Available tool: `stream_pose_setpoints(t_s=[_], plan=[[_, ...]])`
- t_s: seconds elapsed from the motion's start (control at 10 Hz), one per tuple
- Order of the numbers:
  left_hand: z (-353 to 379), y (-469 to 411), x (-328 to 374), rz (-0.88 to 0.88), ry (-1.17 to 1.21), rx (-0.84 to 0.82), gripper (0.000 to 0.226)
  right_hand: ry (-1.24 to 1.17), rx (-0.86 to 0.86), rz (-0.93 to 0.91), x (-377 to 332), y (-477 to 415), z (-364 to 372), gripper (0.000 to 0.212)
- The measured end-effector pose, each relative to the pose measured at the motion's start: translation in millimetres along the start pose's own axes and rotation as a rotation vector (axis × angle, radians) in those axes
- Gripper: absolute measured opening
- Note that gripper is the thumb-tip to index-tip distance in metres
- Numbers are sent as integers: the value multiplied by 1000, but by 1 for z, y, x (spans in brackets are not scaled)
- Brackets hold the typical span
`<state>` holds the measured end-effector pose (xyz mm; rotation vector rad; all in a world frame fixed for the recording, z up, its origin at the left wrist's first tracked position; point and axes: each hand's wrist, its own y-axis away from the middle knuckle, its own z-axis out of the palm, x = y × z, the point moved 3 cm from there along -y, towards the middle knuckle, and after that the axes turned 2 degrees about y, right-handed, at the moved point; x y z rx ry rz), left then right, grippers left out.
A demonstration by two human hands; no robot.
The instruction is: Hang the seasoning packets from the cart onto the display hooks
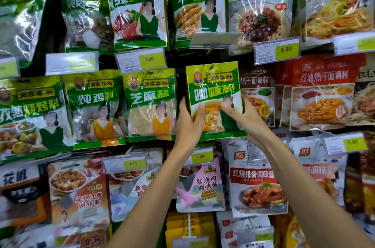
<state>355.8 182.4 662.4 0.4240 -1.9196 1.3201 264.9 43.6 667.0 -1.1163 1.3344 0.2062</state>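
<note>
Head view: both hands, left hand (188,124) and right hand (241,114), pinch a curry powder packet (213,93) by its sides against the display, its hole at the hook (212,67). Next, likely, seating it fully, then letting go.

Head camera, facing packet display (53,16) (very near)

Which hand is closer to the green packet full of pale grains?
Left. The left hand grips the curry packet at the edge beside the grain packet; the right hand grips the far edge.
</note>
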Motion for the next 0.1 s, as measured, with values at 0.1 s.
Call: stream_pose_setpoints(t_s=[0.1], plan=[[-7, 11, 7, 39, -70, -1, 67, 107, 75, -9, 0, 11, -4, 87]])
